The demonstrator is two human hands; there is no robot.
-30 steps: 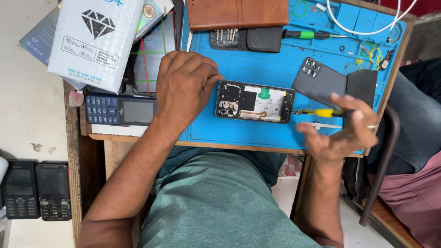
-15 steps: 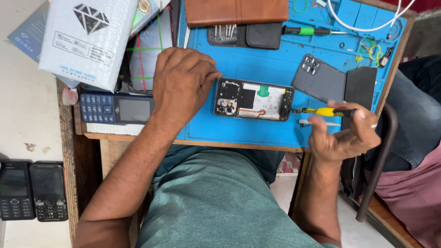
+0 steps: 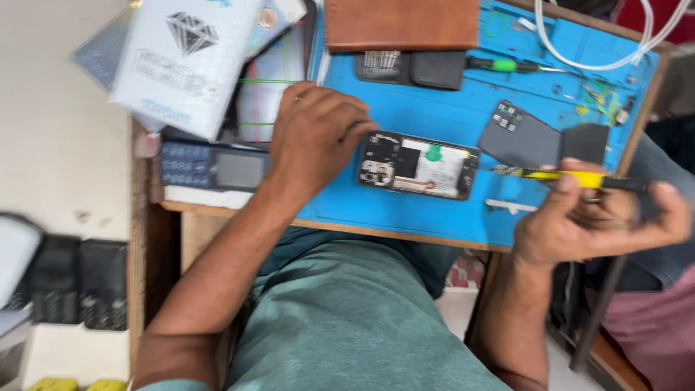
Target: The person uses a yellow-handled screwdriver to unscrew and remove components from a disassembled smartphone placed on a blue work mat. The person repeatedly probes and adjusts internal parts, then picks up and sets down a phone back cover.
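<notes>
Blue silicone work mat (image 3: 427, 108) is my landmark; I log everything against it. At the mat's centre lies an opened phone (image 3: 418, 165), back cover off, board and battery exposed. My left hand (image 3: 316, 137) rests palm-down at the mat's left edge, fingers curled loosely, fingertips touching the phone's left end; it grips nothing. My right hand (image 3: 594, 217) sits off the mat's lower right corner, thumb and fingers closed around a yellow-handled screwdriver (image 3: 572, 177) whose tip points left toward the phone's right end, just short of it. A dark grey back cover (image 3: 523, 134) lies on the mat, right of the phone. Beyond the mat's left edge, a white rectangular box (image 3: 187, 61) with a black diamond emblem lies tilted. A brown leather case (image 3: 402, 23) rests along the mat's top edge.
</notes>
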